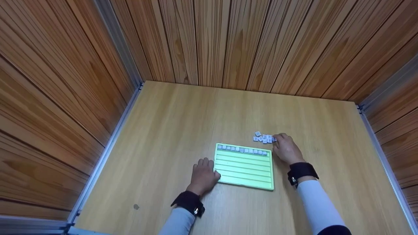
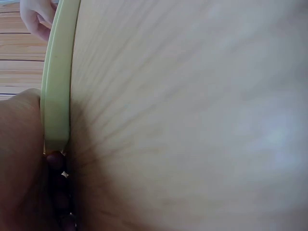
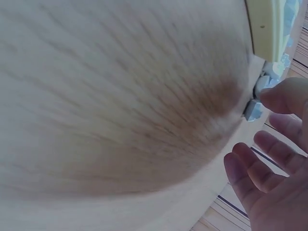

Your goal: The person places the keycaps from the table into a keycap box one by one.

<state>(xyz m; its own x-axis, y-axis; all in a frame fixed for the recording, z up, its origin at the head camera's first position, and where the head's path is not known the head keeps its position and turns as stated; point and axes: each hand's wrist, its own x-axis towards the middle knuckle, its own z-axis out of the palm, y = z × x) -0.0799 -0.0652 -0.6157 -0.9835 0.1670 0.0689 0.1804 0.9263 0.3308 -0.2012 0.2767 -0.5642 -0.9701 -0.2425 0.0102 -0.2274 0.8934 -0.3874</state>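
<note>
A light green ridged tray (image 1: 243,169) lies flat on the table, with a row of small pale square tiles (image 1: 242,150) along its far slot. My left hand (image 1: 204,174) holds the tray's left edge, thumb over the rim and fingers down beside it. Beyond the tray's far right corner is a small cluster of loose tiles (image 1: 265,138). My right hand (image 1: 287,148) is at the right end of that cluster. In the right wrist view its thumb (image 3: 284,96) overlaps a tile, while a blue-faced tile (image 3: 253,110) sits just short of its loosely bent fingers.
The wooden table (image 1: 176,120) is bounded by plank walls (image 1: 209,42) at the back and sides, with metal rails (image 1: 107,143) along the side edges. A small dark round spot (image 1: 136,206) is on the table at the near left.
</note>
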